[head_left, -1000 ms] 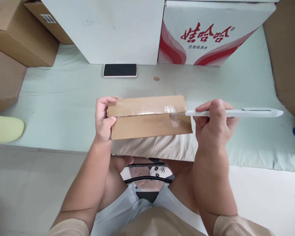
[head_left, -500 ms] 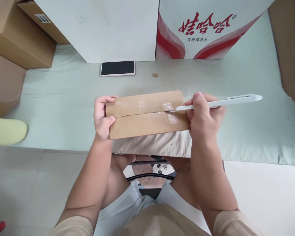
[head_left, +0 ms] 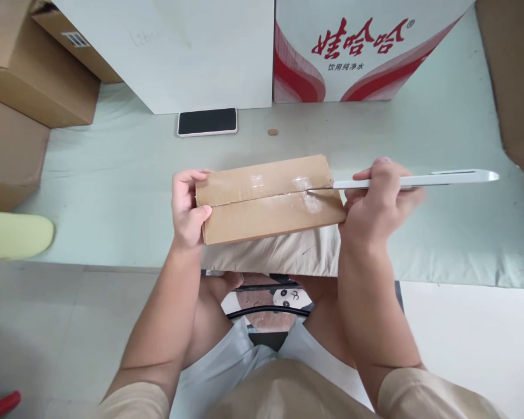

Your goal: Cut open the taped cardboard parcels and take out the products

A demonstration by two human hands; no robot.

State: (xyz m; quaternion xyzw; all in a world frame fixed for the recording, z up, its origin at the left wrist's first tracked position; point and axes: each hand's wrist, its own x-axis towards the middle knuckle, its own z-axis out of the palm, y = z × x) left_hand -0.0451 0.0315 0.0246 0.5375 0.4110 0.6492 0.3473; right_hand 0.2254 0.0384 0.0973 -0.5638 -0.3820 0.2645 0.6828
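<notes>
A flat brown cardboard box (head_left: 262, 218) is held over the front of the cloth-covered surface, with a seam running along its top and pieces of clear tape near its right end. Gripping the left end is my left hand (head_left: 188, 209), thumb on top and fingers behind. My right hand (head_left: 378, 203) is closed around a white utility knife (head_left: 445, 179) at the box's right end. The knife's thin blade lies along the seam, beside the tape. The tip of the blade is hard to make out.
A phone (head_left: 207, 121) and a small brown scrap (head_left: 273, 132) lie beyond the box. Behind them stand a white box (head_left: 209, 58) and a red-and-white carton (head_left: 349, 81). Cardboard boxes (head_left: 56, 75) are at the left, near a yellow-green rounded object (head_left: 17, 235).
My right hand has drawn the knife to the right along the seam, and more of its blade shows. The box has tilted slightly, its right end farther from me.
</notes>
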